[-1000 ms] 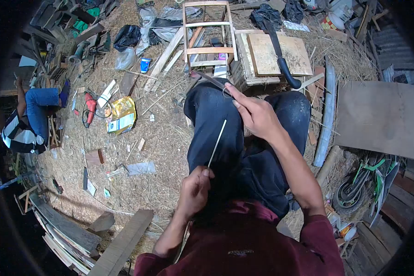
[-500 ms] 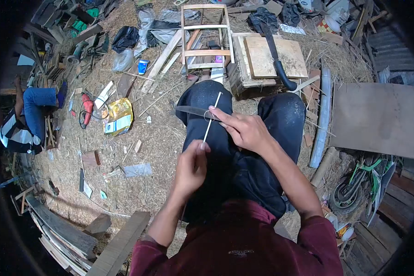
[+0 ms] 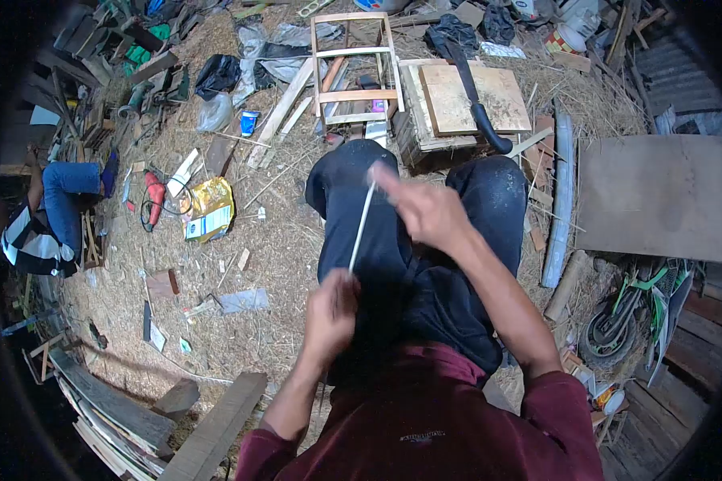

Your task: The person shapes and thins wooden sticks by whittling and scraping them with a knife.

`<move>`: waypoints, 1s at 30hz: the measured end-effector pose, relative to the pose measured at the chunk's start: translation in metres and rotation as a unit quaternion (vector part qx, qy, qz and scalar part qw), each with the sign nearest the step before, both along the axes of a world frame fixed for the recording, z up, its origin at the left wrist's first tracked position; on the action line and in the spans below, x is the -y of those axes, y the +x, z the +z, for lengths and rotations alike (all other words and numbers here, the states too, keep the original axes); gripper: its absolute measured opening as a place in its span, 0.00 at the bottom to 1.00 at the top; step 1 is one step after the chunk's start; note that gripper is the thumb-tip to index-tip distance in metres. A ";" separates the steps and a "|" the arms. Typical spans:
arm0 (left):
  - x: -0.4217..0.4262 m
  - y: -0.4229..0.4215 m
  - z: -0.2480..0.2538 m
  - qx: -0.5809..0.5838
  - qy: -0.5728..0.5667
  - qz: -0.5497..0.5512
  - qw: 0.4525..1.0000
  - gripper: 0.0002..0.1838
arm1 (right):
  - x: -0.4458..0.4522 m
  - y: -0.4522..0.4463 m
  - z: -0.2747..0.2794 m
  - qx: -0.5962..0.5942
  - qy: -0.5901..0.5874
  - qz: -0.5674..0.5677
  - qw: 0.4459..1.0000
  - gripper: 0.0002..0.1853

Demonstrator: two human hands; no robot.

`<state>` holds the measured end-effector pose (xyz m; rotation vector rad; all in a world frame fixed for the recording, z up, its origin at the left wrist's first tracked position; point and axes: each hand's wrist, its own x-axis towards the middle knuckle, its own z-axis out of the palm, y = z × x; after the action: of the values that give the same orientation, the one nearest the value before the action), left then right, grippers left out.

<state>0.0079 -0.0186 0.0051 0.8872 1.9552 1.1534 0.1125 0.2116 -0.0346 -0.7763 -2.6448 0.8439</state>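
Note:
A thin pale strip [image 3: 362, 228] runs up over the dark trousers [image 3: 353, 192] from my left hand [image 3: 332, 314], whose fingers are closed round its lower end. My right hand [image 3: 427, 210] is at the strip's upper end, above the thigh, blurred by motion. The knife that it held in the earlier frames cannot be made out now; whatever is between its fingers is smeared.
Ahead stand a wooden frame [image 3: 355, 95] and a wooden block [image 3: 477, 100] with a black-handled blade [image 3: 477, 112] on it. On the left are a red power tool [image 3: 154, 192], a yellow bag [image 3: 210, 207] and a seated person [image 3: 56, 204]. A plank [image 3: 217, 425] juts in at lower left.
My left hand has moved slightly down and left since the last frame. My right hand has shifted up a little, and the blade seen crossing the strip is no longer distinguishable.

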 end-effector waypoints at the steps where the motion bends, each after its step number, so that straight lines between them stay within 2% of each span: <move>1: 0.009 0.005 0.002 0.034 -0.037 0.014 0.999 0.16 | -0.012 0.000 0.000 0.007 -0.017 -0.047 0.999 0.30; 3: 0.033 0.010 0.008 0.095 -0.121 0.038 0.987 0.17 | -0.030 -0.002 0.000 -0.048 -0.023 -0.051 0.997 0.30; 4: 0.036 0.006 0.000 0.082 -0.079 0.030 0.993 0.16 | -0.029 -0.007 0.001 -0.082 -0.020 -0.010 0.996 0.27; 7: 0.018 -0.005 -0.010 0.224 -0.041 0.076 0.971 0.15 | -0.020 -0.022 -0.009 -0.189 -0.034 -0.001 0.981 0.25; 9: 0.001 -0.013 -0.015 0.216 0.003 0.069 0.974 0.13 | -0.025 -0.016 -0.013 -0.173 -0.087 -0.045 0.980 0.27; 11: -0.018 -0.018 -0.016 0.163 0.001 0.072 0.984 0.14 | -0.022 -0.006 0.004 -0.105 -0.225 -0.150 0.957 0.29; 12: -0.024 -0.024 -0.011 0.201 -0.008 0.059 0.978 0.11 | -0.028 -0.005 0.003 -0.120 -0.167 -0.150 0.967 0.28; 17: -0.046 -0.035 -0.011 0.184 -0.021 0.058 0.981 0.08 | -0.045 0.002 0.021 -0.143 -0.120 -0.107 0.977 0.25; 22: -0.055 -0.026 -0.006 0.129 0.011 0.076 0.989 0.14 | -0.036 -0.012 0.027 -0.119 -0.119 -0.054 0.984 0.26; 24: -0.058 -0.026 -0.002 0.137 0.014 0.059 0.989 0.18 | -0.020 -0.015 0.033 -0.102 -0.141 0.038 0.984 0.25; 25: -0.060 -0.027 -0.003 0.154 0.016 0.056 0.986 0.19 | -0.011 -0.019 0.023 -0.176 -0.100 0.091 0.975 0.25; 27: -0.063 -0.029 -0.005 0.187 0.019 0.046 0.981 0.21 | -0.005 -0.013 0.019 -0.042 -0.011 0.174 0.984 0.27; 28: -0.065 -0.029 -0.004 0.223 0.036 0.053 0.973 0.20 | -0.004 -0.012 0.017 -0.044 -0.029 0.167 0.985 0.27; 30: -0.066 -0.031 -0.006 0.226 0.039 0.054 0.972 0.20 | -0.001 -0.012 0.014 -0.045 -0.065 0.153 0.985 0.28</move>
<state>-0.0227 0.0475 -0.0012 0.5006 1.6071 1.3661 0.1004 0.2129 -0.0207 -0.3522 -2.6877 1.1105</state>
